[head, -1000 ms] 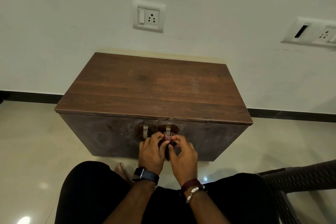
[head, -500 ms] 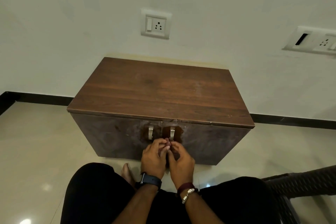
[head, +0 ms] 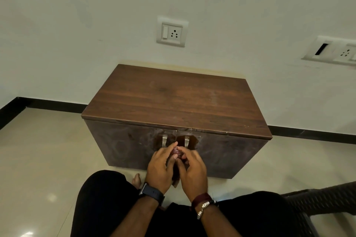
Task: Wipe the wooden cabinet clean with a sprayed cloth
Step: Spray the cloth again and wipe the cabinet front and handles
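A low wooden cabinet stands on the floor with its back edge against the wall, its two dark front doors closed and meeting at a centre seam. A metal handle sits on each side of that seam near the top front edge: the left handle and the right handle. Both hands are raised in front of the doors, just below the handles. The left hand and the right hand are pressed close together, fingers curled inward, pinching a small, crumpled reddish cloth between their fingertips; a darker fold of it shows lower down between the palms. Whether the cloth touches the door face cannot be told. Compared with half a second ago, the hands sit a little lower and nearer the person's knees, so both handles now show clear above the fingertips, and more of the bunched cloth is exposed between the fingers. The cabinet also appears slightly further right in the view and the wall socket above its back edge has dropped lower, which suggests the head has tilted. A dark watch is on the left wrist and a bracelet on the right. A wicker chair stands beside the person's right leg.
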